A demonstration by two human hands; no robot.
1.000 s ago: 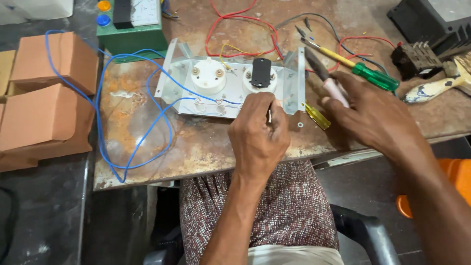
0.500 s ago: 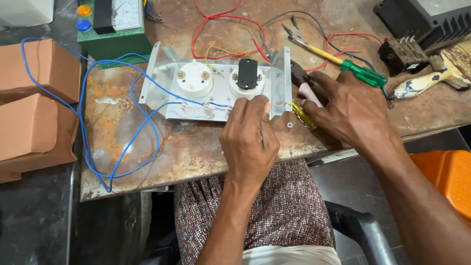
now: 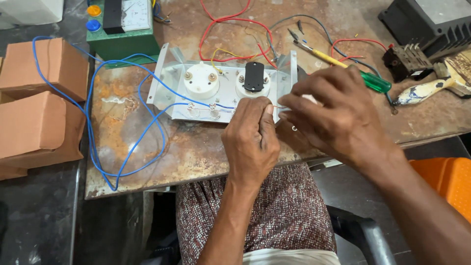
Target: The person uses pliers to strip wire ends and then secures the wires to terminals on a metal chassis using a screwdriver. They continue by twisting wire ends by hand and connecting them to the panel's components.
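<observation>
A bent metal panel (image 3: 167, 93) lies on the rusty table and carries a white round meter back (image 3: 201, 81) and a black one (image 3: 253, 76). A long blue wire (image 3: 122, 147) loops from the panel's terminals across the table. My left hand (image 3: 250, 142) rests at the panel's front edge, with its fingertips pinched on a thin wire end. My right hand (image 3: 333, 113) covers the panel's right end and is closed around a hand tool with a pale handle and a dark tip. The two hands nearly touch.
Red wires (image 3: 221, 22) and a green-handled screwdriver (image 3: 375, 81) lie behind the panel. A green meter box (image 3: 122, 29) stands at the back left, with cardboard boxes (image 3: 39, 98) to the left. A paintbrush (image 3: 431, 88) and a black finned unit (image 3: 427, 24) sit at the right. An orange seat (image 3: 446, 181) is lower right.
My right hand has moved left with its tool, from beside the panel to over its right end, meeting my left hand. My left hand stays at the panel's front edge.
</observation>
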